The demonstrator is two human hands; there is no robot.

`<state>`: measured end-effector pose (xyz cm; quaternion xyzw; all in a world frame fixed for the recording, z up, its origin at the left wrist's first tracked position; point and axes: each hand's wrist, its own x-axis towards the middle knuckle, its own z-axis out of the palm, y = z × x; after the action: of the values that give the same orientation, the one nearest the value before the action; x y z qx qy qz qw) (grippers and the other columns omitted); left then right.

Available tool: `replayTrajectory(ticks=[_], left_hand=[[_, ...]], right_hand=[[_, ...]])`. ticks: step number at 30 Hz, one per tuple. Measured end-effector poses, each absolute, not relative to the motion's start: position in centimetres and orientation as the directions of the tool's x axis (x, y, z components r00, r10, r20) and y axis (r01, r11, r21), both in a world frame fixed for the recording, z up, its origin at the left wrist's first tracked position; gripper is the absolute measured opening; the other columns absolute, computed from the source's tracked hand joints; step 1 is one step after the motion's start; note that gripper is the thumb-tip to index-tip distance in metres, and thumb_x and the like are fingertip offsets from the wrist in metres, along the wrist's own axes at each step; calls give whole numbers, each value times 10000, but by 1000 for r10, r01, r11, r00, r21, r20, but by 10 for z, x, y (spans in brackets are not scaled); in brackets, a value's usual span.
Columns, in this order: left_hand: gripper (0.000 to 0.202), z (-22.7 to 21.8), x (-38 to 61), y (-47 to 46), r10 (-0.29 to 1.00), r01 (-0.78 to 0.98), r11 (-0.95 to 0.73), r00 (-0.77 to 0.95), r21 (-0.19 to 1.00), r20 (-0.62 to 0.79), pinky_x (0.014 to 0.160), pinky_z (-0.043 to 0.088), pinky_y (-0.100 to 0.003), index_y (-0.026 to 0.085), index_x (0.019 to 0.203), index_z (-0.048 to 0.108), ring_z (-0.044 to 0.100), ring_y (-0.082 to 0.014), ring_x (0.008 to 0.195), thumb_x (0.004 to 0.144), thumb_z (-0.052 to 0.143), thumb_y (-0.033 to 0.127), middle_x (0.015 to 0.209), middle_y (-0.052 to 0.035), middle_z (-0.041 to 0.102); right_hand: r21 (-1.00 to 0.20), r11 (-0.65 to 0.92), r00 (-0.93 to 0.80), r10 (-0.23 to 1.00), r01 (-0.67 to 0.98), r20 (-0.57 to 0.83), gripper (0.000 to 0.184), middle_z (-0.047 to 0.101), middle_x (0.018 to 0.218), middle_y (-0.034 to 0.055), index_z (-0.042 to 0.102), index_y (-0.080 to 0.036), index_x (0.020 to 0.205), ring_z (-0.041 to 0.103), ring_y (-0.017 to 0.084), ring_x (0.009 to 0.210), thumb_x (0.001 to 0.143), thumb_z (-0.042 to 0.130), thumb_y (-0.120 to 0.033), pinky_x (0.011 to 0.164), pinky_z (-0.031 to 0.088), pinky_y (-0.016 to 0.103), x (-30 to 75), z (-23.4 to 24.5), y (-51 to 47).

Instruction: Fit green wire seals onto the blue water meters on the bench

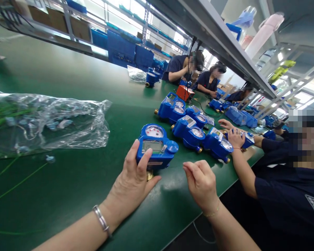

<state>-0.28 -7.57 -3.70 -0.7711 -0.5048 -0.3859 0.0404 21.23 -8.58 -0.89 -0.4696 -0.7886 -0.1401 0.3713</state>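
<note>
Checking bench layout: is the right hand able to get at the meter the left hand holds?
Likely yes: the right hand hovers just beside the blue meter, nothing between them; the left hand covers only its near-left edge.

Green bench (pixel 75 80) carries a crumpled clear plastic bag (pixel 47 118) at left, near blue meter (pixel 157 146) by the front edge, more blue meters (pixel 191 130) clustered just right, orange box (pixel 184 92) farther back.

left hand (pixel 132 183) grips a blue meter (pixel 157 147) on the green desk (pixel 68 181); right hand (pixel 201 181) hovers beside it, fingers curled; more meters (pixel 191 127) and a plastic bag (pixel 47 120) lie nearby
</note>
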Motion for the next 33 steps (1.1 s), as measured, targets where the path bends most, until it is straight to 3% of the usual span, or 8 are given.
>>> replayTrajectory(ticks=[13, 26, 33], left_hand=[[756, -36, -8, -78, 770, 790, -493, 203, 363, 605, 979, 439, -484, 172, 1330, 128, 166, -361, 1343, 760, 621, 215, 1466, -191, 1], [756, -35, -11, -76, 769, 785, -500, 209, 365, 604, 943, 471, -481, 180, 1323, 114, 180, -372, 1337, 749, 606, 184, 1465, -188, -7], [752, -32, -27, -62, 722, 701, -621, 337, 350, 605, 997, 417, -480, 200, 1327, 109, 141, -335, 1358, 744, 582, 143, 1467, -175, 24]], right_hand=[[-10, 534, -370, 599, 846, 711, 147, 542, 709, 46, 621, -176, 965, 495, 147, 668, 850, 531, -156, 614, 428, 277, 206, -13, -83], [7, 554, -407, 603, 832, 686, 172, 536, 710, 40, 605, -187, 1001, 492, 145, 666, 858, 516, -152, 605, 420, 277, 200, -11, -85], [50, 562, -482, 658, 826, 579, 139, 498, 673, 34, 619, -185, 896, 459, 157, 642, 879, 483, -205, 585, 380, 289, 179, -17, -87]])
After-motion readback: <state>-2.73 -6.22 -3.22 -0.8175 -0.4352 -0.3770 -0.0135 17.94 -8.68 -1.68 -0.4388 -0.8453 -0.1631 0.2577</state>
